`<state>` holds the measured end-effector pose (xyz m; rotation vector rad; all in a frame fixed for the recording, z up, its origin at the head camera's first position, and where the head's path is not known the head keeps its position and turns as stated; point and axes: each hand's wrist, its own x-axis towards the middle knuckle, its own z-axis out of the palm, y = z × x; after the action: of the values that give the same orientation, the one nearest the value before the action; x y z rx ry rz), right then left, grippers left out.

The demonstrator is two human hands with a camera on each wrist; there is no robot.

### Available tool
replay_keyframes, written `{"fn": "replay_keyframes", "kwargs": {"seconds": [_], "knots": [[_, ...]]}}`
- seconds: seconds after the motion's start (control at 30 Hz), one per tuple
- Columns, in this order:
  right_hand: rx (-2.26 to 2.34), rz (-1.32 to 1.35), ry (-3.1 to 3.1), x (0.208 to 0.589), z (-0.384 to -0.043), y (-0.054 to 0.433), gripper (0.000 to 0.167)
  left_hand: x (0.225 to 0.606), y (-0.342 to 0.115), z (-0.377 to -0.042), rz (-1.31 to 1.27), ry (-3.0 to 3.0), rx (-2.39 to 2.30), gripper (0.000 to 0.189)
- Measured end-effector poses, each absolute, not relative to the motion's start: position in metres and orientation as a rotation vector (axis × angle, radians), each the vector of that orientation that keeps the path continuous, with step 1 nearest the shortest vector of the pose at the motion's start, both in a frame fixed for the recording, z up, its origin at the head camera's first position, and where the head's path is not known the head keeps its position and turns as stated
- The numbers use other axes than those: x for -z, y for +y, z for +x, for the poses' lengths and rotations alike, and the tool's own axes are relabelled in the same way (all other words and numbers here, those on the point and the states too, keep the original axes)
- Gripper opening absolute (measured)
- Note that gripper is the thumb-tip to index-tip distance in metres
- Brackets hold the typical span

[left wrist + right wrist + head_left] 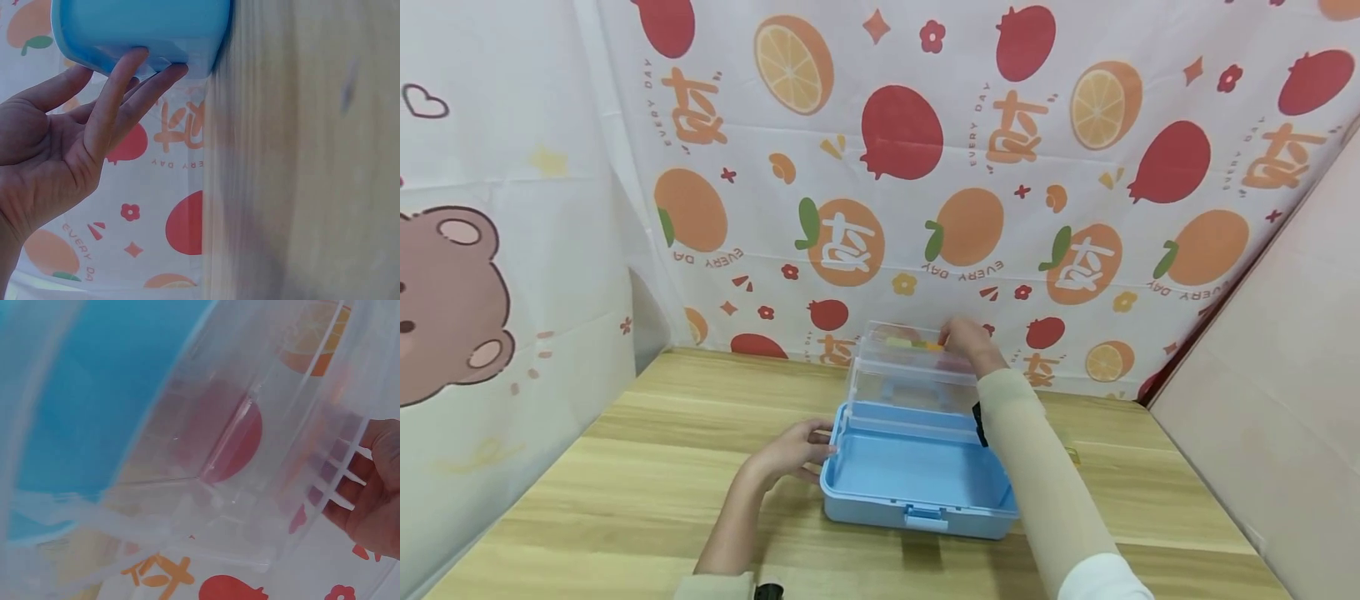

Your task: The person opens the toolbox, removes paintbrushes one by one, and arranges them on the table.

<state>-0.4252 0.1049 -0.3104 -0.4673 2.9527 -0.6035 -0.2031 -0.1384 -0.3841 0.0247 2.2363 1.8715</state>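
Observation:
A light-blue storage box (891,471) stands on the table, its bottom bare inside and a latch on its front. Its clear plastic lid (917,390) is raised at the back. My left hand (795,452) rests its extended fingertips against the box's left wall; in the left wrist view they touch the blue side (144,25). My right hand (967,340) holds the lid's upper edge. The right wrist view shows the right hand (378,487) with its fingers curled behind the rim of the clear plastic. A small yellow-green and orange patch shows beside that hand, its kind unclear.
The wood-grain table (662,467) extends around the box. A small yellow item (1072,456) lies right of the box, partly behind my right forearm. A fruit-print curtain (895,208) hangs close behind the lid, with pale walls on both sides.

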Motion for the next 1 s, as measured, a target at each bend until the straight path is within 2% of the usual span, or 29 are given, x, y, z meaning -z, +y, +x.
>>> {"fn": "replay_keyframes", "kwargs": {"seconds": [0.4, 0.63, 1.0], "knots": [[0.421, -0.688, 2.961, 0.308, -0.417, 0.113, 0.014, 0.382, -0.136, -0.204, -0.024, 2.277, -1.851, 0.041], [0.534, -0.686, 2.930, 0.311, -0.422, 0.119, 0.018, 0.383, -0.137, -0.204, -0.027, 2.276, -1.852, 0.041], [0.334, -0.808, 2.978, 0.313, -0.429, 0.118, 0.020, 0.385, -0.138, -0.203, -0.010, 2.254, -1.865, 0.041]]}}
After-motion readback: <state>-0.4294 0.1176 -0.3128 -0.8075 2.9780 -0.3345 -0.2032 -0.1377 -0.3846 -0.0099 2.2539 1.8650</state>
